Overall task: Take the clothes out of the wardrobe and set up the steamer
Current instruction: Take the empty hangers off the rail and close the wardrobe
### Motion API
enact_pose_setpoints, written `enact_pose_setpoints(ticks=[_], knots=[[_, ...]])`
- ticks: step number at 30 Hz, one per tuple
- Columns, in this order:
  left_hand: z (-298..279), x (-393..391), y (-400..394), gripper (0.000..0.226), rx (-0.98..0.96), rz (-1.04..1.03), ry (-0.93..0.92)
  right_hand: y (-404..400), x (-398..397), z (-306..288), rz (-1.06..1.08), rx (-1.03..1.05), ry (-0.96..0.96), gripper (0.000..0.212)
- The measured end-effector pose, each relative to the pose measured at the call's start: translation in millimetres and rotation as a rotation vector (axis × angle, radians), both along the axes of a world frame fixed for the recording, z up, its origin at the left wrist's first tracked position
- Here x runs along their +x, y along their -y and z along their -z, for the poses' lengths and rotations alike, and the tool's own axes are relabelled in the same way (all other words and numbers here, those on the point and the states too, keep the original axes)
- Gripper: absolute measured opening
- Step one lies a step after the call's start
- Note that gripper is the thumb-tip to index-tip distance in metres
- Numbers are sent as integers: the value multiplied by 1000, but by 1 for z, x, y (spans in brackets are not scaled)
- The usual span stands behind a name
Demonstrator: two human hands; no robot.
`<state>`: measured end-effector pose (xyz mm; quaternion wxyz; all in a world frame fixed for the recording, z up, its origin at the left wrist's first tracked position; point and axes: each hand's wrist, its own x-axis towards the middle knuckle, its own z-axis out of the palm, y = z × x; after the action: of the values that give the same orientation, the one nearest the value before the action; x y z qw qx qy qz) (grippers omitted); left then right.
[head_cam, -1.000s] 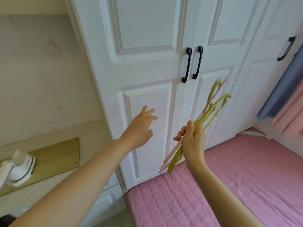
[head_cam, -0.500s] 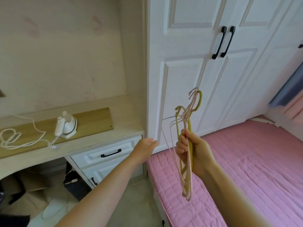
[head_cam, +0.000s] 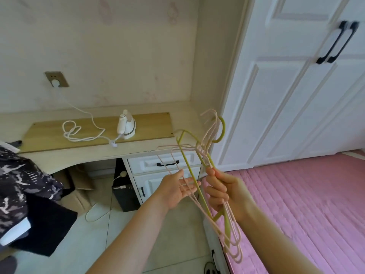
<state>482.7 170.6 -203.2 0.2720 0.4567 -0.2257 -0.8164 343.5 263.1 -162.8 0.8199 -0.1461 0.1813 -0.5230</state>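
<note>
My right hand (head_cam: 226, 191) grips a bunch of pink and green hangers (head_cam: 205, 153) in front of me, hooks pointing up. My left hand (head_cam: 175, 189) is spread beside the bunch, its straight fingers touching the hanger wires from the left. A small white steamer (head_cam: 126, 125) stands on a wooden board (head_cam: 152, 124) on the desk (head_cam: 98, 155); its white cord (head_cam: 83, 131) coils on the board and runs up to a wall socket (head_cam: 56, 79). The white wardrobe (head_cam: 292, 95) at the right has its doors closed, black handles (head_cam: 335, 42) side by side.
Dark patterned clothes (head_cam: 25, 186) lie heaped at the left. White drawers (head_cam: 164, 165) sit under the desk, with a black box (head_cam: 124, 192) and cardboard (head_cam: 79, 186) on the tiled floor. A bed with a pink quilt (head_cam: 306, 204) fills the lower right.
The view has swung left from the wardrobe doors to the desk. My left hand dropped from the door and came to the hangers, which my right hand turned upright.
</note>
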Motion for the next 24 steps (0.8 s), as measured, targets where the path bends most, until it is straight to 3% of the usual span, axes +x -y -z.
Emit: enact_pose_setpoints(ticks=[3,7,14,21,24], knots=[[5,23,8,23,-16,-145,-14,10,6,9,-98,27,-12,12],[9,46,18,7,-100,-265,4,18,5,18,-152,62,-253,17],[11,52,40,20,-213,-323,92,53,-3,32,-271,63,-339,40],[19,39,95,27,-372,-303,200,120,-17,35,-226,165,-779,35],[21,26,122,34,-433,-269,263,156,-27,37,-190,168,-880,34]])
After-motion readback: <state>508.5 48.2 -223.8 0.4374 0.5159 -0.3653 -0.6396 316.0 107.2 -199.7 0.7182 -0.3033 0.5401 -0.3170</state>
